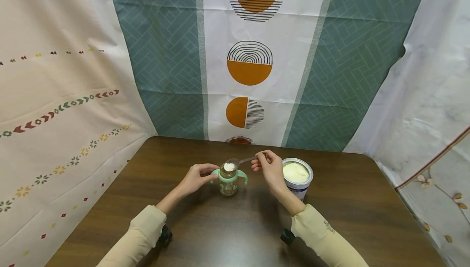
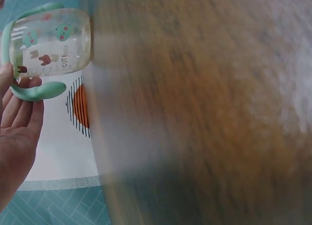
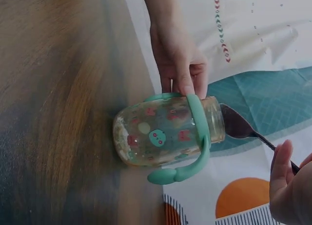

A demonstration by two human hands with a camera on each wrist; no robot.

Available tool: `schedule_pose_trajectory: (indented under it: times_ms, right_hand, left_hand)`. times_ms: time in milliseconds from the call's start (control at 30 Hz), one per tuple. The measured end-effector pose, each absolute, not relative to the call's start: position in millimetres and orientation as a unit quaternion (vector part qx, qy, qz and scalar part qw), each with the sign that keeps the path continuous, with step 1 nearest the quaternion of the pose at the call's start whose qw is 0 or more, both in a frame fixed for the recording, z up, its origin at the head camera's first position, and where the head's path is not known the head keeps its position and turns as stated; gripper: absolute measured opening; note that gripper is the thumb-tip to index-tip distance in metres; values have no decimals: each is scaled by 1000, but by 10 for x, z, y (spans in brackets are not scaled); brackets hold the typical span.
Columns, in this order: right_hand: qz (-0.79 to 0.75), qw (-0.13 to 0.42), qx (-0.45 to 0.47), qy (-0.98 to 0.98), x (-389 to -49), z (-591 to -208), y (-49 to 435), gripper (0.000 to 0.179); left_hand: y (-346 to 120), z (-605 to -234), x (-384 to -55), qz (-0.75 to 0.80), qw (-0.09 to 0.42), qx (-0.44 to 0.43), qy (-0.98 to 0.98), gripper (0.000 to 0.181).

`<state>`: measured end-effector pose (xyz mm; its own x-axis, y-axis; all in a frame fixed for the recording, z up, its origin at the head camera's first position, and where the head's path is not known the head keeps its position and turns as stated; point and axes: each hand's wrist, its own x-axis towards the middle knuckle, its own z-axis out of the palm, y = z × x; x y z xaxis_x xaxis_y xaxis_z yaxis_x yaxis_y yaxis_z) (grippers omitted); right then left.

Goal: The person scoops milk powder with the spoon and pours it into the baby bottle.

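A clear baby bottle (image 1: 228, 188) with a green two-handled collar and printed cartoon figures stands upright, uncapped, on the table. My left hand (image 1: 196, 177) grips its left handle, thumb on the green collar (image 3: 196, 119). Between the fingers and thumb of my right hand (image 1: 269, 171) is the handle of a spoon (image 1: 244, 160). The spoon's bowl, heaped with white powder (image 1: 229, 166), is right at the bottle's mouth. Some whitish powder shows in the bottom of the bottle (image 3: 124, 137). In the left wrist view, the bottle (image 2: 53, 45) appears sideways and the spoon is out of sight.
Just right of my right hand stands an open can (image 1: 298, 189) of pale powder (image 1: 295, 172), partly hidden by my forearm. Everything is on a dark wooden table (image 1: 220, 234). Patterned cloths (image 1: 167, 63) hang behind it and at both sides.
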<state>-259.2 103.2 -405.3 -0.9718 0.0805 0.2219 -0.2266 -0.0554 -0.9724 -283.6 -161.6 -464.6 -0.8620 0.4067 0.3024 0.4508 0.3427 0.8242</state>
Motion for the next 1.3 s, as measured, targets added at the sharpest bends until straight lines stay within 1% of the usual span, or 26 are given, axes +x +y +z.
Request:
schedule_pose_trajectory:
  times_ms: [67,200,300,367,533,600,667,733,800,867,933,1100,1300]
  right_hand:
    - [710,113,71,-692,-2565,-4058,1023,18]
    - [667,134,119,-723,-2507,-4076,1014,20]
    - [618,158,170,-751,-2460,-4102,1023,20]
    - [570,183,217,-771,-2429,-4120,1031,18]
    - [387,267,385,-794,-2357,-4137,1040,9]
    - [323,294,442,-783,-2343,-4116,1034,13]
    - [282,311,477,-772,-2345,-4077,1019,18]
    - [263,323,492,-765,-2350,-4030,996,21]
    - [251,325,499,-763,-2355,-3991,963,22]
    - [253,318,503,-763,-2372,-3975,943,20]
    - [261,309,502,-765,-2394,-3971,920,18]
    - [277,295,483,-777,-2437,-3992,915,12]
    - [271,286,486,-780,-2432,-4042,1012,12]
  left_hand:
    - [-1630,-4732,-2848,-516,25,-256,-817,27]
    - [-1637,-4779,-2789,-527,33,-254,-810,28]
    - [-1630,-4796,-2736,-529,38,-255,-809,28]
    - [-1630,-4797,-2700,-524,38,-257,-811,30]
    - [-1774,-4695,-2564,-481,23,-251,-840,56]
    - [-1858,-4588,-2519,-471,28,-237,-850,62]
    - [-1915,-4467,-2517,-467,35,-228,-854,60]
    - [-1941,-4373,-2555,-458,27,-232,-858,57]
    - [-1957,-4317,-2599,-444,2,-241,-863,55]
    - [-1956,-4296,-2650,-424,-28,-247,-871,54]
    - [-1953,-4279,-2684,-415,-40,-241,-876,49]
    - [-1880,-4262,-2765,-422,-23,-236,-875,36]
    - [-1790,-4335,-2709,-433,-22,-214,-875,31]
